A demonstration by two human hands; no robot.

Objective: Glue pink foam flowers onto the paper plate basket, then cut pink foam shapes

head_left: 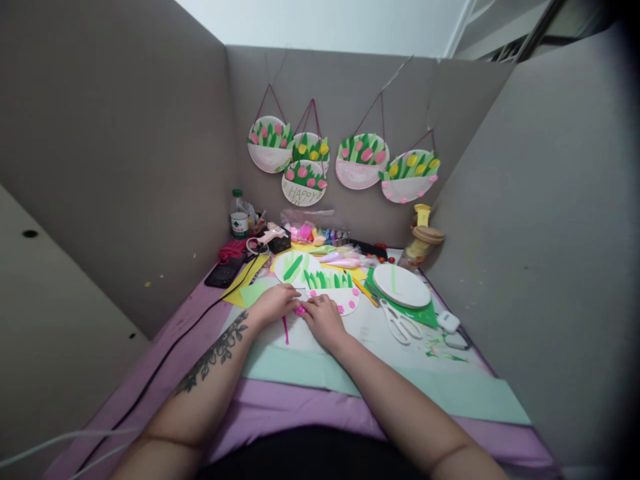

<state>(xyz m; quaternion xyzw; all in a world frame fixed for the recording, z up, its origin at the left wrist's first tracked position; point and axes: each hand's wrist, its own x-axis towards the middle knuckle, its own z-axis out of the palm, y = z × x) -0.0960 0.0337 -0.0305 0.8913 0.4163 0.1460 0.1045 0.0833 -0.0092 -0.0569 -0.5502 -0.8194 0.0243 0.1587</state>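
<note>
My left hand [276, 302] and my right hand [324, 319] meet at the middle of the table, fingers curled together around a small pink piece [300, 310]. A thin pink strip [285, 330] lies just below my left hand. Right behind my fingers lies a half paper plate [334, 293] with green paper leaves and pink dots. Another paper plate [295, 268] with green strips lies behind it.
White scissors [400, 325] lie to the right, beside a plain paper plate [401, 285] on green paper. A glue gun [267, 238], bottle [239, 217], phone [225, 273] and craft bits crowd the back. Finished flower plates [306, 175] hang on the cardboard wall. A black cable [165, 357] runs along the left.
</note>
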